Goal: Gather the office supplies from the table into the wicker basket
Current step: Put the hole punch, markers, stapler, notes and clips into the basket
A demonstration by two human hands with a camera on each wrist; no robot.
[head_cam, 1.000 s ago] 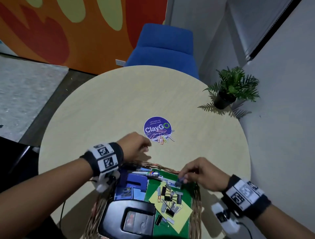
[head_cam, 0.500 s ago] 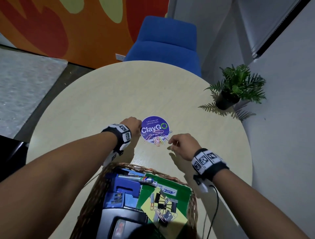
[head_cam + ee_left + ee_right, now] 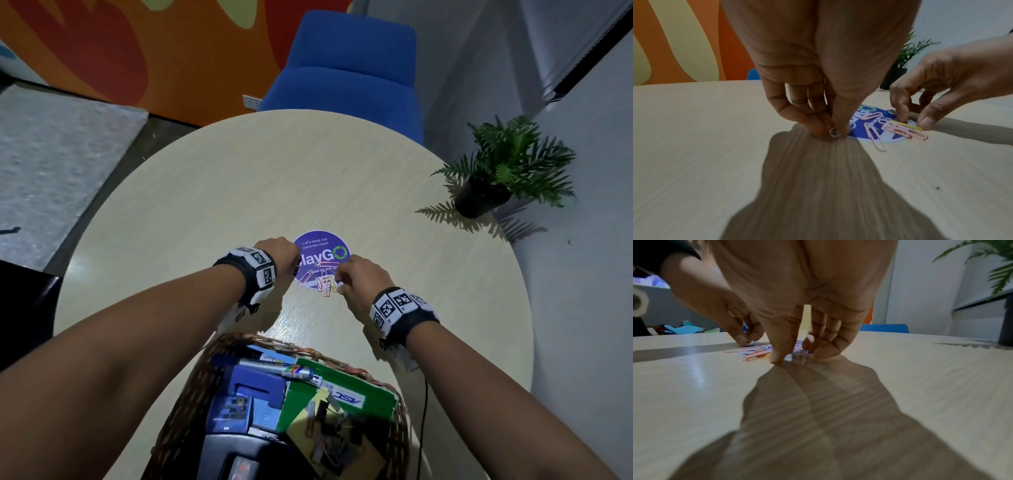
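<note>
Head view: a round purple sticker [image 3: 322, 260] at the middle of the round, pale wood-grain table [image 3: 239, 192] read "Let's keep our pantries clean" and "ClayGO"; coloured paper clips [image 3: 323, 284] lay on its near edge, the left hand [image 3: 279, 255] and right hand [image 3: 359, 279] flanking them. The wicker basket [image 3: 219, 346] stood at the table's near edge, holding a green box labelled "ASC" [image 3: 346, 394]. A potted plant [image 3: 486, 192] stood at the right edge. Left wrist view: the left hand [image 3: 818, 91] pinched a small clip [image 3: 834, 132] between thumb and fingertips at the sticker's rim. Right wrist view: the right hand [image 3: 803, 318] pinched a clear clip [image 3: 800, 356] against the tabletop.
</note>
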